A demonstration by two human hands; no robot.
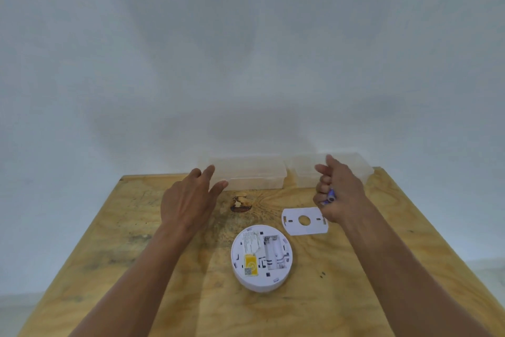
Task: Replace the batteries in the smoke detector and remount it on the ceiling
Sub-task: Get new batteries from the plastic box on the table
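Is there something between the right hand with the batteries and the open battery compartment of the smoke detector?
Nothing visible blocks it. The right hand holds the batteries above the table. The white mounting plate lies flat between hand and smoke detector, low enough to pass over. The battery compartment looks empty.

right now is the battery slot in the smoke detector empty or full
Empty. The smoke detector lies back-up on the table, and its battery slot shows bare white channels. The right hand holds batteries.
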